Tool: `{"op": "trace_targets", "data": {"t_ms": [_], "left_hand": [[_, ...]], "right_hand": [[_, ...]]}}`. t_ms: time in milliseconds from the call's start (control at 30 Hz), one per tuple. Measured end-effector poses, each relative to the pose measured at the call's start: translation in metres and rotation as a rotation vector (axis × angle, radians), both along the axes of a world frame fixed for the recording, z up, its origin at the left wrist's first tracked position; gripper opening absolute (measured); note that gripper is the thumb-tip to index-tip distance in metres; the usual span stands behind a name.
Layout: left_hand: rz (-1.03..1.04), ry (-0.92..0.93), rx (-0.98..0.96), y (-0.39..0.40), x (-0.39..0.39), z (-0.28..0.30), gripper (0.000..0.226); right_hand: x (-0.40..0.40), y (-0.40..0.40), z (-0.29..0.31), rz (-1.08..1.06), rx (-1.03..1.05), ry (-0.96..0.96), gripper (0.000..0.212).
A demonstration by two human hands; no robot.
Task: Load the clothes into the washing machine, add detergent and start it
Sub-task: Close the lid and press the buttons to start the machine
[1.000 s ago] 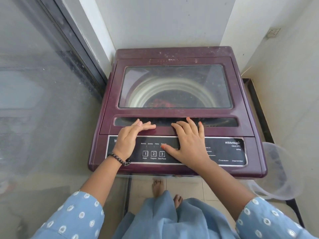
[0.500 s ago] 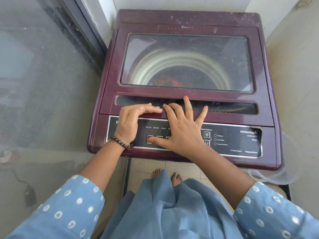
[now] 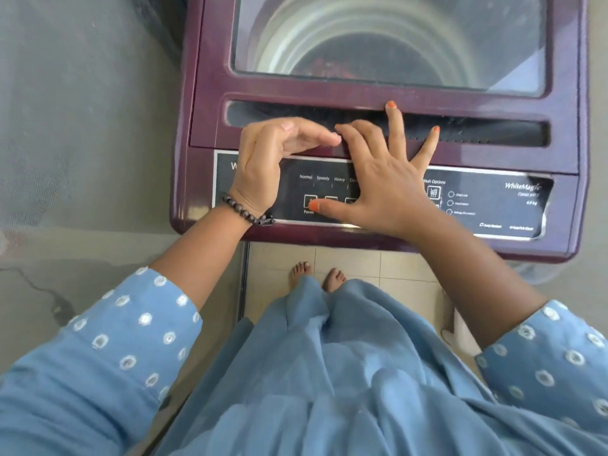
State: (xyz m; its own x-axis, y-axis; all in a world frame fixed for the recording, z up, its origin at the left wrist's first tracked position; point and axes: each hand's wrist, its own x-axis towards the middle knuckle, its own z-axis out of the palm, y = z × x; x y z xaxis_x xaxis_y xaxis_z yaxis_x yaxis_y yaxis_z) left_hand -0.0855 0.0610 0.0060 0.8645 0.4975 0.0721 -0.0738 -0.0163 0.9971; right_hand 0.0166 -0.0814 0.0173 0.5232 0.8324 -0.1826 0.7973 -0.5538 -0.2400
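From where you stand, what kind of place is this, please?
Probably a home laundry corner, maybe a balcony. A maroon top-loading washing machine with a glass lid stands on a pale tiled floor, beside a grey mesh screen.

Home laundry nook: top-load washing machine [image 3: 210, 93], tiled floor [image 3: 348, 261].

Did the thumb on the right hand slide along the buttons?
Yes. The right hand shifted left along the control panel: its thumb was by button 3, and now the tip sits on the Power button.
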Motion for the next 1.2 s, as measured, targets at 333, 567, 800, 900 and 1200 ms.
{"op": "trace_targets", "data": {"t_ms": [333, 567, 800, 900, 1200], "left_hand": [[-0.208, -0.012, -0.037, -0.0002, 0.0051, -0.003, 0.053], [-0.217, -0.013, -0.052, 0.0018, 0.0059, -0.0018, 0.052], [-0.211, 0.009, -0.084, -0.0015, 0.0043, -0.0006, 0.051], [-0.215, -0.005, -0.079, -0.0021, 0.0048, -0.0006, 0.049], [-0.17, 0.01, -0.062, -0.0054, 0.0044, 0.0012, 0.051]], "right_hand": [[-0.001, 0.0022, 0.0014, -0.025, 0.0, 0.02, 0.103], [-0.0026, 0.0026, -0.0011, -0.039, 0.004, 0.002, 0.103], [-0.0051, 0.0011, -0.0024, -0.039, -0.014, -0.013, 0.106], [-0.0046, 0.0013, -0.0017, -0.041, -0.017, -0.014, 0.105], [-0.0047, -0.0006, -0.0017, -0.046, -0.011, -0.005, 0.104]]}}
